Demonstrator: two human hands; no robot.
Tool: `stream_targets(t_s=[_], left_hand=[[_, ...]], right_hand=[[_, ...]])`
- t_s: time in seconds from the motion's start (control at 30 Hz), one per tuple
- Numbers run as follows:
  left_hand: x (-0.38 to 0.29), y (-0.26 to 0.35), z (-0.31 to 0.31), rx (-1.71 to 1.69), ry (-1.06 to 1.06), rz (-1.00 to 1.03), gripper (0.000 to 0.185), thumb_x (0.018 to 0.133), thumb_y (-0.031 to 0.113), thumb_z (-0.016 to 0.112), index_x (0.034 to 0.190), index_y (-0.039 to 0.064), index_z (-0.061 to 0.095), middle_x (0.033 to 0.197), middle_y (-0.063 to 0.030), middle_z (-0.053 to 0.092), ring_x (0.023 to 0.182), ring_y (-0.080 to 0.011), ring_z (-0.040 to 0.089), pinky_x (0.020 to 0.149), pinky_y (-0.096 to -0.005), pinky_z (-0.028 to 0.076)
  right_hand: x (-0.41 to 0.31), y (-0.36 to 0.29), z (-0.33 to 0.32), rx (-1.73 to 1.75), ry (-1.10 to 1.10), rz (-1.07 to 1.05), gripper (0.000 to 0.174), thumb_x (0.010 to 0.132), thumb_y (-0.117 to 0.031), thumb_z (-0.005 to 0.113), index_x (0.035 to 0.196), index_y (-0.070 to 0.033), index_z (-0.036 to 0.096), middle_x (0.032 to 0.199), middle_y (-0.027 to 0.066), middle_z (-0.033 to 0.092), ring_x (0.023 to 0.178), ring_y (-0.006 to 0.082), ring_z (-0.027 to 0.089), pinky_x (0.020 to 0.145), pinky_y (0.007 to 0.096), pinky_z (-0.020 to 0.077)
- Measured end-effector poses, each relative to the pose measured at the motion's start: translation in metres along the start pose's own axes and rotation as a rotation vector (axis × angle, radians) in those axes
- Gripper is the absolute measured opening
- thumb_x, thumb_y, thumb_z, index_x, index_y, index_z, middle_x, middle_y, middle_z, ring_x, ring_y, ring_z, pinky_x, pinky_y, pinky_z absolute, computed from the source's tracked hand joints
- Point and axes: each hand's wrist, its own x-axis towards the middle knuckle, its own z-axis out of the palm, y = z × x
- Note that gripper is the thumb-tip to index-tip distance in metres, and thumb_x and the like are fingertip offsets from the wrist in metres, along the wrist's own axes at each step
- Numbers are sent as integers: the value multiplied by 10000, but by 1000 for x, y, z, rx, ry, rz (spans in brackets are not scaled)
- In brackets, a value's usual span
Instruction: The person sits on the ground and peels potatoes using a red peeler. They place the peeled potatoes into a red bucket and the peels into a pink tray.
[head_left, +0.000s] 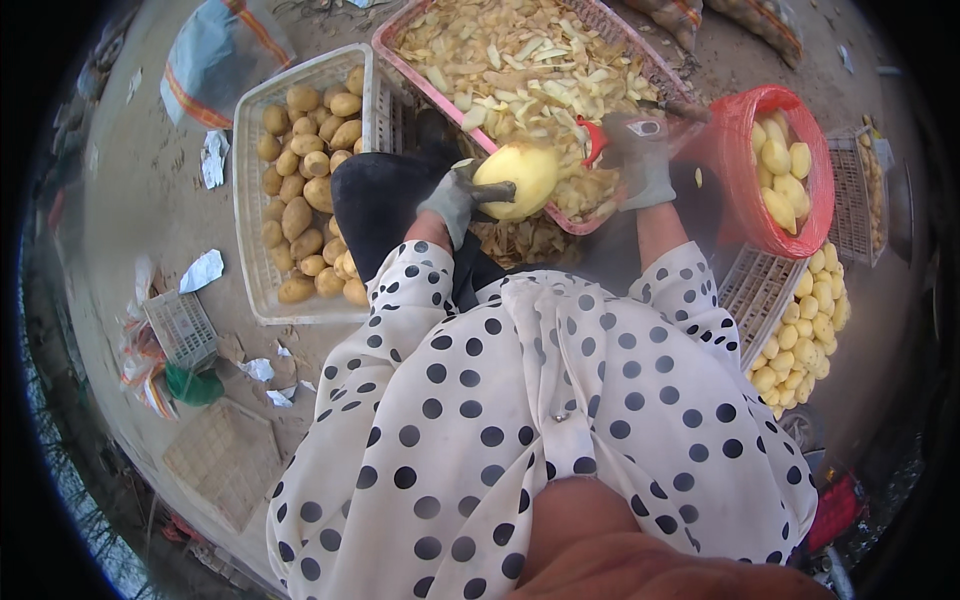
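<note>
My left hand (451, 201), in a grey work glove with dark fingertips, grips a large, mostly peeled potato (521, 180) above the near end of a pink tub (420, 94). Just right of the potato, my right hand (646, 161) wears a similar glove and is blurred. It is closed on a red peeler (592, 141), whose head points toward the potato without touching it. Potato peelings (525, 67) fill the tub beneath both hands. How the right fingers wrap the peeler's handle is partly hidden by blur.
On my left stands a white crate (247, 247) of unpeeled potatoes (300, 217). To my right, a red plastic bag (814, 187) holds peeled potatoes (784, 169), near a crate (765, 289) with more peeled potatoes (806, 330). A stuffed sack (221, 64) lies at upper left.
</note>
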Motion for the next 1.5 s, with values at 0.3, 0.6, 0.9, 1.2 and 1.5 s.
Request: stream_targets(t_s=[0.3,0.6,0.9,1.2,1.5], left_hand=[[5,4,4,3,-55,-24,507,581,102,826,1036,15,619,918,-57,662,817,-144,621,731,-297,515],[-13,25,26,773,109,145,752,533,274,846,1165,8,538,1014,-166,620,953,-276,599,815,-353,484],[-8,32,16,637,4,149,711,530,269,841,1136,38,551,997,-136,615,903,-248,601,801,-342,482],[-10,37,19,827,210,243,676,554,246,816,1141,66,532,1009,-90,614,920,-219,582,811,-316,465],[-9,29,25,801,113,321,649,587,241,795,1148,54,527,1059,-68,602,949,-224,582,825,-315,465]], right_hand=[[36,21,21,54,-462,209,207,761,-186,682,900,-52,606,754,29,602,622,136,579,549,267,467],[13,2,40,-32,-304,89,138,738,-154,687,819,-80,604,766,28,606,631,124,578,516,266,448],[35,13,7,-12,148,146,166,784,-145,660,888,-26,610,781,52,606,607,119,575,460,238,435],[40,44,12,197,-322,84,208,868,-184,520,957,-20,612,904,134,633,588,272,599,507,379,486],[31,16,0,192,-101,11,216,740,-184,703,875,-50,599,686,36,600,460,128,534,393,247,421]])
